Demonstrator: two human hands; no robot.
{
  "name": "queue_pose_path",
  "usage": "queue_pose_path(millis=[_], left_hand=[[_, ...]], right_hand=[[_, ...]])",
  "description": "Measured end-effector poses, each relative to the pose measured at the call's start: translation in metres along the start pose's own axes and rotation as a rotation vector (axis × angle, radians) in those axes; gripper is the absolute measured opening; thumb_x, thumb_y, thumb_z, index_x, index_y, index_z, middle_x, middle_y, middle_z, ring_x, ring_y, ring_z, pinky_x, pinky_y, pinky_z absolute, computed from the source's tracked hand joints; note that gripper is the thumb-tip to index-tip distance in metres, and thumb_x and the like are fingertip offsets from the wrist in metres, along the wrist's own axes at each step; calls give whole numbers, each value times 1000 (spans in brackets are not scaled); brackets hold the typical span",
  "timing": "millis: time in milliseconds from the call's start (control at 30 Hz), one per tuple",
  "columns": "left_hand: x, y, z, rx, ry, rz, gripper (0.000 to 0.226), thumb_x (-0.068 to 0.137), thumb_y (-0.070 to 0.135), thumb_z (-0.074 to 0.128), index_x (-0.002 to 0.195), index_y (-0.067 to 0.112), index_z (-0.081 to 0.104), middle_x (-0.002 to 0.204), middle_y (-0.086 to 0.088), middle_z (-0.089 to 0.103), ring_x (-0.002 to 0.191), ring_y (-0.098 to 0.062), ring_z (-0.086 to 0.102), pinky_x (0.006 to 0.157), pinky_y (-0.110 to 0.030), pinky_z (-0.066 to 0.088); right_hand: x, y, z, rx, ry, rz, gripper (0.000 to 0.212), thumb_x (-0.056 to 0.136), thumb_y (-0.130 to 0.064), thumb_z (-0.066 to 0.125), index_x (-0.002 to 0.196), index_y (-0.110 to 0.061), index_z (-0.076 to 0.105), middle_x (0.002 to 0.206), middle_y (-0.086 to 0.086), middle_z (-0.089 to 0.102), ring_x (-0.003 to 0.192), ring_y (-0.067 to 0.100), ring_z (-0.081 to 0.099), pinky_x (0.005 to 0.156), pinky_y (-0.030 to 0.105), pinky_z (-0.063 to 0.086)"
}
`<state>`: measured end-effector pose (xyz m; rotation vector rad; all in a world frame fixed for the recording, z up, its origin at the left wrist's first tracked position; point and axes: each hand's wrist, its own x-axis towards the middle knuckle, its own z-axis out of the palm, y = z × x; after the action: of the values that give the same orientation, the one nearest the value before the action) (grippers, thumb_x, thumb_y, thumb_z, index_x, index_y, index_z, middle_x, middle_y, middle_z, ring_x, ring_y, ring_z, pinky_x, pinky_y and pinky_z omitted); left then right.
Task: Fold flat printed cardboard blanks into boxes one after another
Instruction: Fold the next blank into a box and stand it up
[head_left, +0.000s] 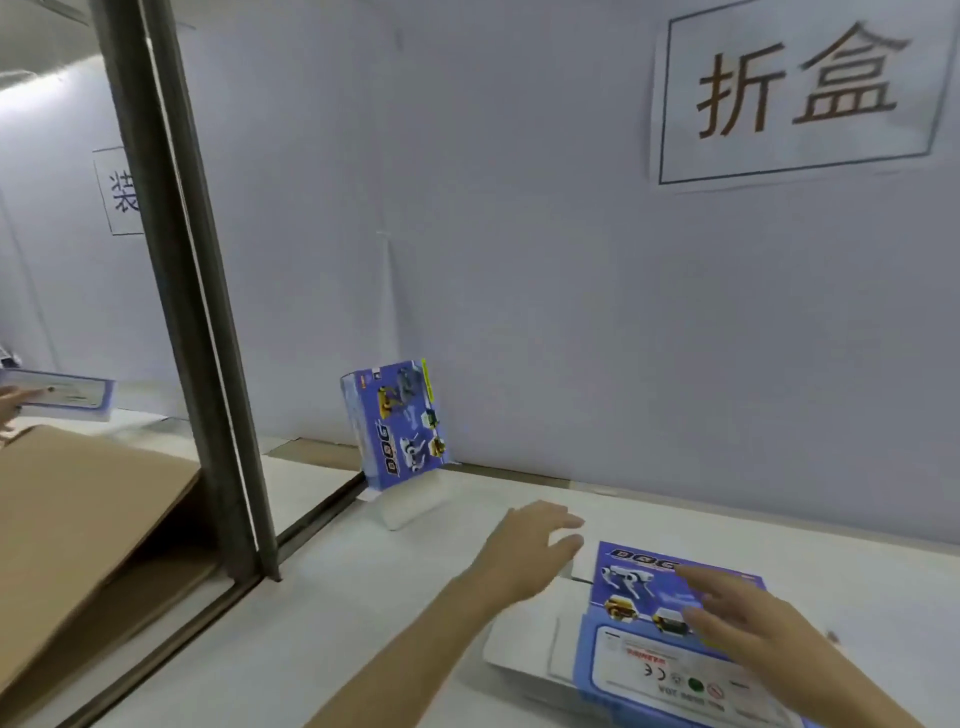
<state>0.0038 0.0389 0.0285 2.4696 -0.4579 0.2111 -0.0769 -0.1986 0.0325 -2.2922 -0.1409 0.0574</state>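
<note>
A stack of flat blue printed cardboard blanks (654, 654) lies on the white table at the lower right, printed side up with white flaps showing at its left. My right hand (753, 623) hovers over the top blank with fingers spread and straight. My left hand (530, 545) reaches out just left of the stack's far corner, fingers relaxed and empty. A folded blue box (397, 423) stands tilted against the back wall at the centre, with a white flap (415, 499) sticking out on the table below it.
A dark metal post (197, 291) divides the bench at left. Beyond it lie brown cardboard sheets (88, 519), and another person's hand (13, 402) holds a blue box (67, 395). The white table (322, 623) runs to the wall, where a paper sign (800, 93) hangs.
</note>
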Motion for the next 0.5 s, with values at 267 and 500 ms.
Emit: queue_pose_path(millis=[267,500], left_hand=[[8,-110,-51,-102,848,-686,86,69,21,83,140,5,35,135,-28,34,119,-44,38,97,-49,39],[38,-199,-79,-365,801,-829,84,89,44,62,145,-1,19,125,-35,49,112,-50,51,83,-48,40]], right_hand=[[18,17,5,-234,-14,73,45,95,-38,55,137,-35,41,143,-14,43,115,3,48,96,13,39],[35,18,17,-457,-68,59,59,96,-51,45,148,-40,19,157,-15,20,142,6,26,113,22,23]])
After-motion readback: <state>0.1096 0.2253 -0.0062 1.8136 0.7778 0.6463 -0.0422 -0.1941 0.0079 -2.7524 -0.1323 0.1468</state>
